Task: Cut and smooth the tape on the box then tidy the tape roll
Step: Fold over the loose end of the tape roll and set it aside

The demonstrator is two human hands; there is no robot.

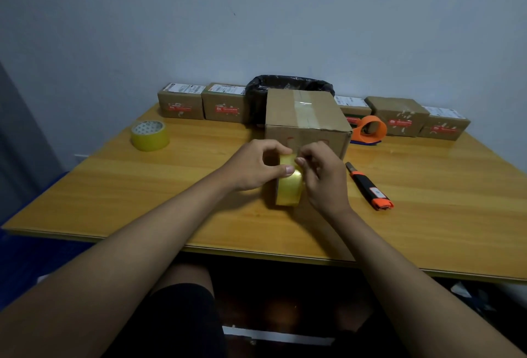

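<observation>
The tape roll (pixel 288 186) stands on edge on the wooden tabletop (pixel 142 201), directly in front of the sealed cardboard box (pixel 306 121) and just short of its near face. Both hands are on the roll. The left hand (pixel 253 166) holds it from the left, thumb across the outer tape surface and fingers curled over the top — a closed grip on the roll. The right hand (pixel 322 169) is at the roll's upper right edge, with its fingertips (pixel 299 161) pinched against the tape there; whether a loose tape end lies between them cannot be told.

The box carries a strip of clear tape along its top seam.

Positions relative to the box:
- Utility knife (pixel 369 186), black with orange ends — flat on the tabletop to the right and nearer the person.
- Orange tape dispenser (pixel 369 129) — just beside the right side.
- Second yellow roll (pixel 149 135) — lying flat, well apart to the left.
- Black-lined bin (pixel 288 85) — immediately behind.
- Row of small labelled cartons (pixel 181 101) — behind, along the wall, on both sides.
</observation>
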